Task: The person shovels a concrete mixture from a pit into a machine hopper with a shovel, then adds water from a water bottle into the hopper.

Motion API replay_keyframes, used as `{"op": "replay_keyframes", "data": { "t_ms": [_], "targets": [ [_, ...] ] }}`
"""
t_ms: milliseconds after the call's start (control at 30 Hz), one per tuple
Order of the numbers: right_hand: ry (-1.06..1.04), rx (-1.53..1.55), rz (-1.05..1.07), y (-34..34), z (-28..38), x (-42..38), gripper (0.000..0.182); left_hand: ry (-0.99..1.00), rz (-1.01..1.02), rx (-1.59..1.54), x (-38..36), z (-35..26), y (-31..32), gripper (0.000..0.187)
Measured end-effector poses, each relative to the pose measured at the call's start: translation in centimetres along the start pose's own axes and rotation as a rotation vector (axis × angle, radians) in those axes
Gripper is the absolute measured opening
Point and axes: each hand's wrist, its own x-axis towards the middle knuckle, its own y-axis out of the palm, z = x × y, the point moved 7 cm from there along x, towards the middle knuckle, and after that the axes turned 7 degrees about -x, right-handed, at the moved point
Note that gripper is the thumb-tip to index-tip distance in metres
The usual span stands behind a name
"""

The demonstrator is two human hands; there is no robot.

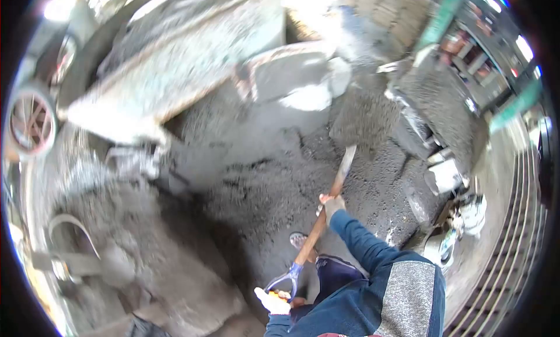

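I hold a shovel (315, 235) with both hands. My left hand (271, 301), in a white covering, is closed around the handle grip at the lower end, where a blue yoke and a bit of orange show. My right hand (333, 204) wraps the wooden shaft farther up. At the far end sits a heap of dark grey, grainy material (364, 118), blurred, which hides the blade. Beneath it spreads the same dark grey loose material (274, 191) over the ground. A foot in a sandal (298, 239) shows beside the shaft.
A long, whitish slanted panel (192, 68) stands upper left, near a spoked wheel (32, 121). A brown-grey mound (163, 278) lies lower left. Right of me are a white container (469, 213) and parallel bars (507, 238); a green post (440, 22) rises behind.
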Motion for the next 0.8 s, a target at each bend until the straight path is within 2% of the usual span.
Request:
{"op": "replay_keyframes", "data": {
  "t_ms": [33, 67, 100, 133, 167, 200, 267, 300, 333, 367, 433, 467, 500, 567, 600, 633, 667, 733, 767, 800],
  "targets": [
    [-0.074, 0.112, 0.091, -0.4, 5.1, -0.2, 0.019, 0.057, 0.084, 0.090, -1.1, -1.0, 4.3, 0.075],
    [-0.098, 0.227, 0.127, -0.7, 10.5, -1.1, 0.018, 0.147, 0.272, 0.175, -3.9, -2.1, 10.5, 0.075],
    [-0.122, 0.333, 0.167, -0.9, 15.6, -1.5, 0.018, 0.238, 0.351, 0.240, -8.7, -3.3, 17.7, 0.075],
    [-0.207, 0.425, 0.217, -1.4, 20.3, -1.2, 0.017, 0.189, 0.503, 0.262, -9.8, -3.3, 22.0, 0.073],
    [-0.291, 0.509, 0.268, -2.3, 24.7, -1.0, 0.018, 0.370, 0.671, 0.411, -10.5, -3.7, 26.1, 0.068],
    [-0.391, 0.535, 0.270, -3.7, 28.8, -1.0, 0.018, 0.556, 0.698, 0.354, -11.2, -4.0, 30.1, 0.061],
    [-0.570, 0.531, 0.250, -6.9, 35.5, -0.6, 0.019, 0.767, 1.016, 0.612, -22.2, -2.2, 38.9, 0.030],
    [-0.646, 0.505, 0.229, -9.2, 37.8, -0.2, 0.020, 1.324, 1.169, 0.811, -25.2, -1.0, 41.2, 0.028],
    [-0.608, 0.581, 0.287, -11.3, 39.5, 0.3, 0.022, 1.594, 1.469, 0.732, -30.3, 0.4, 43.2, 0.028],
    [-0.574, 0.653, 0.349, -13.3, 41.1, 0.6, 0.024, 1.784, 1.680, 0.665, -33.3, 2.3, 43.6, 0.034],
    [-0.479, 0.667, 0.299, -17.5, 42.4, -0.7, 0.028, 1.926, 1.826, 0.838, -37.4, 6.4, 42.7, 0.040],
    [-0.523, 0.635, 0.278, -18.7, 42.0, -2.8, 0.029, 1.869, 1.895, 1.020, -38.6, 7.8, 42.2, 0.042],
    [-0.570, 0.597, 0.267, -19.2, 41.8, -4.6, 0.029, 1.804, 1.935, 1.018, -39.4, 8.2, 41.3, 0.042],
    [-0.647, 0.561, 0.399, -18.7, 40.6, -7.2, 0.027, 1.750, 1.972, 0.957, -39.3, 6.9, 37.8, 0.042],
    [-0.650, 0.569, 0.419, -17.5, 39.4, -9.0, 0.026, 1.677, 1.970, 0.999, -38.1, 6.1, 35.9, 0.047],
    [-0.647, 0.571, 0.444, -16.0, 38.0, -10.6, 0.024, 1.600, 1.978, 1.008, -35.9, 5.2, 33.6, 0.042],
    [-0.680, 0.521, 0.472, -14.5, 36.3, -12.1, 0.022, 1.596, 1.849, 0.766, -31.7, 4.3, 31.1, 0.039],
    [-0.608, 0.486, 0.437, -11.5, 31.9, -14.0, 0.020, 1.028, 1.498, 0.681, -26.3, 1.9, 26.2, 0.033],
    [-0.549, 0.452, 0.430, -9.2, 28.6, -14.2, 0.019, 0.493, 1.237, 0.720, -24.1, 1.2, 22.9, 0.030],
    [-0.522, 0.428, 0.420, -7.0, 25.1, -13.6, 0.019, 0.399, 1.066, 0.549, -21.4, -0.2, 20.0, 0.032]
  ]
}}
